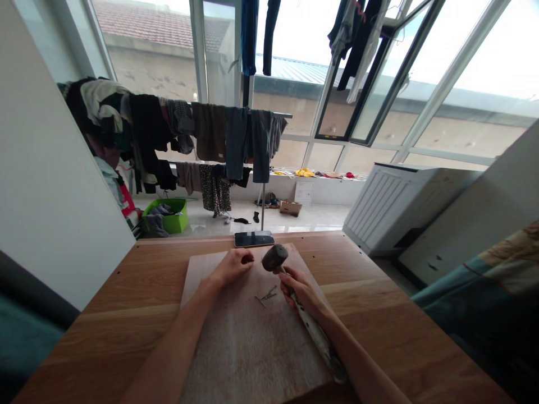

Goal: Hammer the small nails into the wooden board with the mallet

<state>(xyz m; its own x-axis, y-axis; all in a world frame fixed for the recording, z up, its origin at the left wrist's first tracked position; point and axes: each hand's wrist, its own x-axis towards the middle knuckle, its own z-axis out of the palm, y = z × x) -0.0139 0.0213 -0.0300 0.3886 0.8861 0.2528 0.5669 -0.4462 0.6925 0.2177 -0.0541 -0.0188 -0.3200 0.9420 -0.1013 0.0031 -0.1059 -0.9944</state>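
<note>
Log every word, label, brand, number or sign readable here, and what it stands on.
No readable text in this view.
White rectangular panel: faint marks, too small to read.
Small yellow strip on the dark window frame: any lettering too small to read.
Dark-screened rectangular phone: nothing legible.
Dark-headed hammer with a pale handle: no legible lettering.

Hammer (312, 329): we held its worn handle slanted, dark head foremost.
Nails (268, 294): lay loosely bunched on our pale board (248, 348).
</note>
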